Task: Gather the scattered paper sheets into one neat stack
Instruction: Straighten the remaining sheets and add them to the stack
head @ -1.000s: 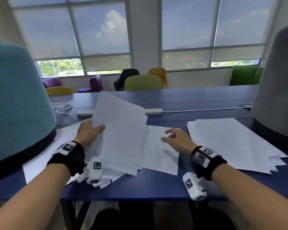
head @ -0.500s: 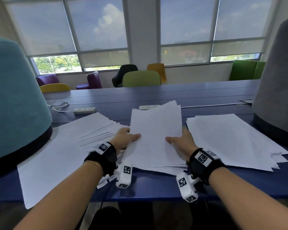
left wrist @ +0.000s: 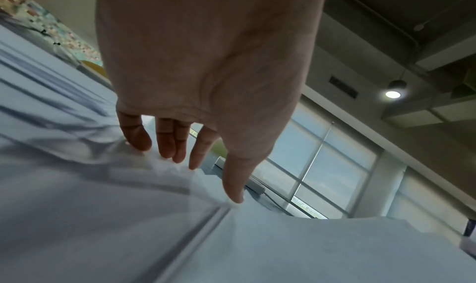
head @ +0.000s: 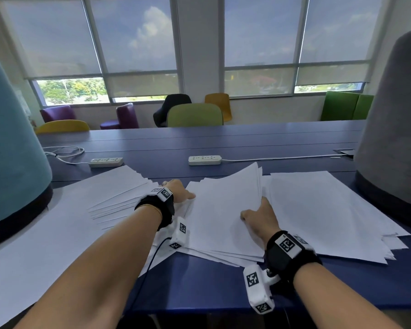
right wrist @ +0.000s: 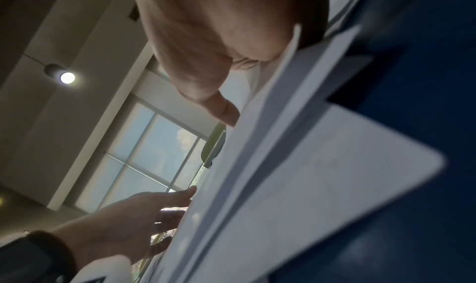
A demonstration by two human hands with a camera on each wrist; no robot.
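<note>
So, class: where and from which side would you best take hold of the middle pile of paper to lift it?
Probably the two long side edges of the middle pile, one hand from each side: the left hand and right hand already flank it, and its right edge is raised.

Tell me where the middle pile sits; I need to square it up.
In the head view the middle pile lies on the table's near edge, between the left hand and right hand.
</note>
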